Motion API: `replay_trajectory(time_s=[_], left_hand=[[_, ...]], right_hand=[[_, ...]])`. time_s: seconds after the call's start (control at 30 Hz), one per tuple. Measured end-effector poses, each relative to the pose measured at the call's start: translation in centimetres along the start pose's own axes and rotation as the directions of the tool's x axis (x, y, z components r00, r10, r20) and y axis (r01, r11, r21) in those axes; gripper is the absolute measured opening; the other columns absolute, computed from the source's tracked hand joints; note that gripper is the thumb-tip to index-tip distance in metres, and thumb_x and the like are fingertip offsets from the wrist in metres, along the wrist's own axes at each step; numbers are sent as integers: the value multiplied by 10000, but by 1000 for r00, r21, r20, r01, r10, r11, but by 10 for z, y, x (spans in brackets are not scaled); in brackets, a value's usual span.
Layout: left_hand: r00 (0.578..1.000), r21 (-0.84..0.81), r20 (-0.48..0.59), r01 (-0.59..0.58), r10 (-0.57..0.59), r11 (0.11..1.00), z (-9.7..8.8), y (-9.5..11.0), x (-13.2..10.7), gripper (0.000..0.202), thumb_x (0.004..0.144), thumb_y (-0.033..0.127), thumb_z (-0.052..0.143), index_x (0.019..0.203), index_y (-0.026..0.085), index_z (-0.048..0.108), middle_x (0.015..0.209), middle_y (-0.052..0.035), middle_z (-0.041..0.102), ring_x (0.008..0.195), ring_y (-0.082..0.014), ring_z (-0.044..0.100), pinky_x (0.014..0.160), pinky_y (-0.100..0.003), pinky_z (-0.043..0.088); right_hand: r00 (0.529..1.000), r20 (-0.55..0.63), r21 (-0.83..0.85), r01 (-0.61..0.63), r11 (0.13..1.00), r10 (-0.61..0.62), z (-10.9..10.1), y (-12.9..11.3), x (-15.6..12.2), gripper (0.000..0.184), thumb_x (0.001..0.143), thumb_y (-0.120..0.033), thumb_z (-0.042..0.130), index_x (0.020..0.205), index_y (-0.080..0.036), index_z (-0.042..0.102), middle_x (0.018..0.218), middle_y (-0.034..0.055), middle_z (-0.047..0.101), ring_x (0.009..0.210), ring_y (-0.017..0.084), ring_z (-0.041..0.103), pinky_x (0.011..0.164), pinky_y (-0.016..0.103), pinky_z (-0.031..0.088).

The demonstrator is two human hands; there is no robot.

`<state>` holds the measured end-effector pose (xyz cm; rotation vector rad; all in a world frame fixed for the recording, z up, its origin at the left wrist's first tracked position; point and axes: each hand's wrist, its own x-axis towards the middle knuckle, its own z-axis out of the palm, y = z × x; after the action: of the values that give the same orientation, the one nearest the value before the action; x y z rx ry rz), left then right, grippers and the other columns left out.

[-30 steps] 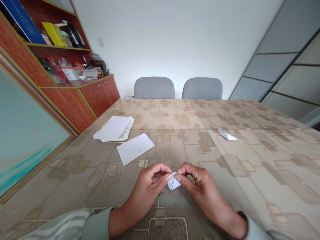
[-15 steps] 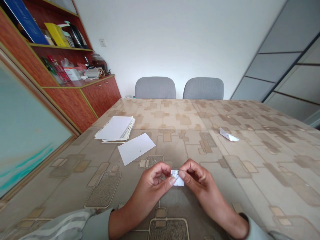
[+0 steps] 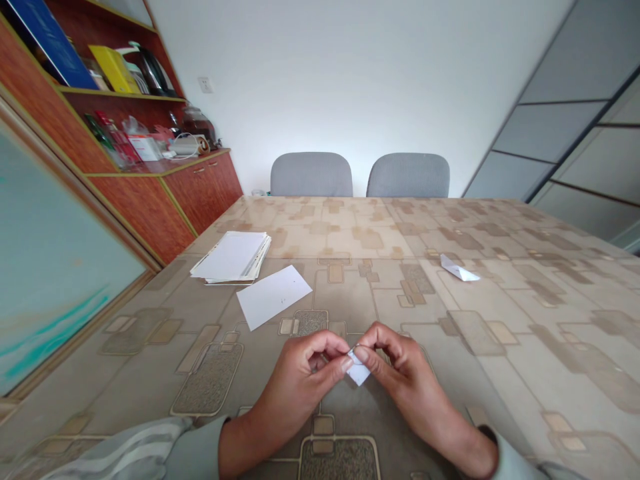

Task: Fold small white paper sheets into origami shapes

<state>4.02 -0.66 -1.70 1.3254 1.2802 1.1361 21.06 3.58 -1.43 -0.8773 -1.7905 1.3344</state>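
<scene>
A small folded piece of white paper (image 3: 359,369) is pinched between both my hands just above the patterned table (image 3: 500,347). My left hand (image 3: 303,377) grips its left side with thumb and fingers curled. My right hand (image 3: 400,373) grips its right side the same way. One corner of the paper pokes down below my fingertips. A loose white sheet (image 3: 273,296) lies flat on the table ahead of my left hand.
A stack of white sheets (image 3: 231,257) lies at the left of the table. A small folded paper shape (image 3: 457,268) rests at the right. Two grey chairs (image 3: 360,175) stand at the far edge. A wooden cabinet with shelves (image 3: 135,147) runs along the left.
The folded paper has been turned between my fingertips, from a flat strip to a corner pointing down. Both hands stayed in about the same place.
</scene>
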Motion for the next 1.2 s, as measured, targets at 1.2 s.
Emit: replay_trajectory(time_s=[1.2], left_hand=[[984,260,-5,-172,179,950,-11,10,3,148,880,240,586,758,173,636,703,9,593,670,-130,546,597,-211,397]], right_hand=[[981,31,-280,193,941,-192,-12,-2,1,179,890,-288,648,741,-209,710,670,-17,670,631,116,616,595,210,423]])
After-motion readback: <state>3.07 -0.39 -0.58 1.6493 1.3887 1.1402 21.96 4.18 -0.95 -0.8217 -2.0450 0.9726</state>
